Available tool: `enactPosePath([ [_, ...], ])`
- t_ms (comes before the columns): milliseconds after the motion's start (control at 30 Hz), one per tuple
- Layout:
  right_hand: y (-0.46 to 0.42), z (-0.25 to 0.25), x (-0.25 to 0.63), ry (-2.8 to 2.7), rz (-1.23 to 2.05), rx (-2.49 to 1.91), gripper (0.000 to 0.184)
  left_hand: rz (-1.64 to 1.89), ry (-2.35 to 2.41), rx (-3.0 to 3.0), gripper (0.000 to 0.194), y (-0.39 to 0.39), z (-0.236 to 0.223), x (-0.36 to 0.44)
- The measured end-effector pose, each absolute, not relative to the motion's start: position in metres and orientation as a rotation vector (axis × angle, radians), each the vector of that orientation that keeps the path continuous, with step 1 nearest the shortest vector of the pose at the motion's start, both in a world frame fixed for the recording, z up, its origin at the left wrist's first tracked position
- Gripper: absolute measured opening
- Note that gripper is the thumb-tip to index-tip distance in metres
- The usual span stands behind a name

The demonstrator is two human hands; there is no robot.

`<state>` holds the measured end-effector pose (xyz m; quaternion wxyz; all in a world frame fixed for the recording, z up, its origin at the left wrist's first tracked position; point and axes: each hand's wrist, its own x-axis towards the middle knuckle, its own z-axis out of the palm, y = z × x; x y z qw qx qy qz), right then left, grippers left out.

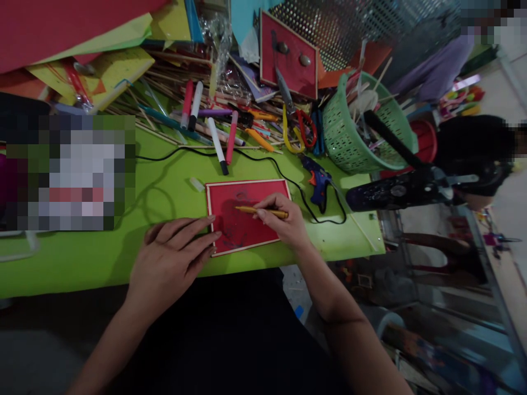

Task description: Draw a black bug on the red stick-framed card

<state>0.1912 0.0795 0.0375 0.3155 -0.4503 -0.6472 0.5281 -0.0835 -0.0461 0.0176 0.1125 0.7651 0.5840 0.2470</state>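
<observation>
A red panel point(263, 190) framed with thin pale sticks lies flat on the green table near its front edge. Faint dark marks show on its surface. My right hand point(291, 224) grips a gold-brown pen point(247, 209), whose tip points left over the middle of the panel; whether it touches the surface I cannot tell. With fingers stretched out, my left hand point(168, 260) rests its fingertips at the panel's left edge. A blue glue gun point(318, 184) lies to the right of the panel, its black cord curving behind it.
Beyond the panel lie several markers point(217, 144), scissors point(293, 137) and many thin sticks. A green basket point(343, 137) stands at the back right beside a black stand arm point(382, 192). Another red panel point(288, 66) leans at the back. The table's green front edge point(82, 280) runs near me.
</observation>
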Motion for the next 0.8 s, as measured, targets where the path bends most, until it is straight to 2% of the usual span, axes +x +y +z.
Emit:
enactPosePath([
  [333,0.0787,0.0386,0.191,-1.672,1.41,-1.17,0.027,0.746,1.721,2.339,0.03,-0.0448,0.0177,-0.0825],
  [800,0.0784,0.0381,0.1918,-1.67,1.385,-1.203,0.028,0.77,1.705,2.356,0.029,-0.0443,0.0174,-0.0833],
])
